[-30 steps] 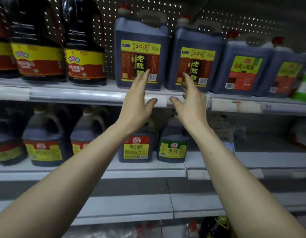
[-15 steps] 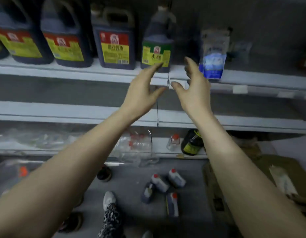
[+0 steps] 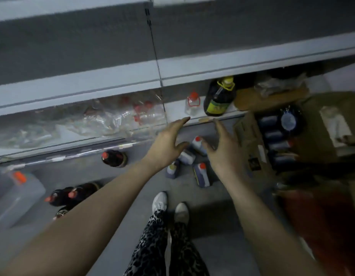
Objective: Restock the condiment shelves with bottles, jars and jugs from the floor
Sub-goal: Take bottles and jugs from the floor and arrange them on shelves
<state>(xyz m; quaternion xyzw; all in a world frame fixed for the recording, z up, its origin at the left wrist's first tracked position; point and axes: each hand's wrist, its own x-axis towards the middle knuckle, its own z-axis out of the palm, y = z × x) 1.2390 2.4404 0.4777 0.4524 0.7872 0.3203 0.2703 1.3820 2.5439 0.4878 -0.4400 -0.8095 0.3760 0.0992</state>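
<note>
My left hand [image 3: 167,142] and my right hand [image 3: 222,150] hang open and empty, fingers spread, above a cluster of several small dark jugs with red caps [image 3: 200,172] lying on the grey floor. A dark bottle with a red cap [image 3: 114,157] lies further left on the floor. More dark red-capped bottles [image 3: 72,195] and a large clear jug with an orange cap [image 3: 16,196] sit at the lower left. On the bottom shelf [image 3: 222,117] stand a dark oil jug with a yellow cap [image 3: 220,96] and a small clear red-capped bottle [image 3: 192,103].
An open cardboard box [image 3: 250,140] with dark bottles inside stands on the floor at the right. Crumpled clear plastic wrap [image 3: 93,120] fills the left of the bottom shelf. My feet in white shoes [image 3: 168,206] stand below the jugs. Grey shelf edges run across the top.
The view has dropped from the stocked upper shelves to the floor. Both hands came down with it, still open and empty, and now hover over the small jugs.
</note>
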